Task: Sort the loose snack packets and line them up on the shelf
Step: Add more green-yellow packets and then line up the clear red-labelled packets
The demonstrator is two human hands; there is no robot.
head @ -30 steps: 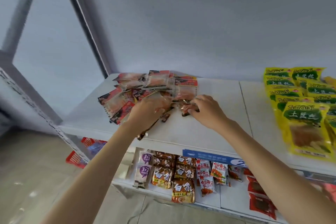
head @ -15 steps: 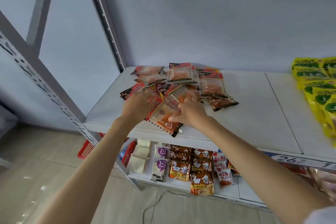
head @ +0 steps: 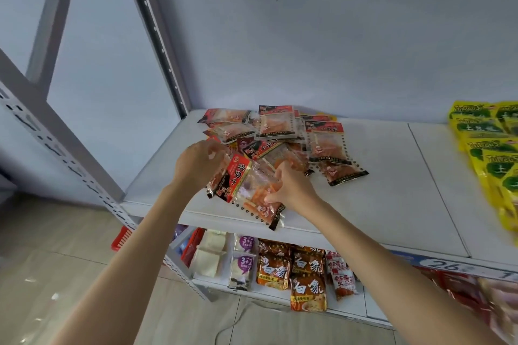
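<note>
A loose heap of red and clear snack packets (head: 283,131) lies on the white shelf (head: 378,204) at centre frame, toward its back left corner, overlapping at mixed angles. At the right edge of the frame stand stacked yellow packets (head: 487,148), well apart from the heap. Below, a lower shelf (head: 347,314) carries orange noodle packs (head: 308,293) and white-and-purple packs (head: 244,269), with a red basket (head: 122,237) further left. A grey perforated upright (head: 56,151) crosses the left of the frame.

Both hands are curled on one held packet (head: 249,193) at the heap's near edge. The left hand (head: 196,162) pinches its upper left end, the right hand (head: 291,187) grips its right side. The packet's long axis slants from upper left to lower right, red header end uppermost, its lower corner overhanging the shelf's front edge.
</note>
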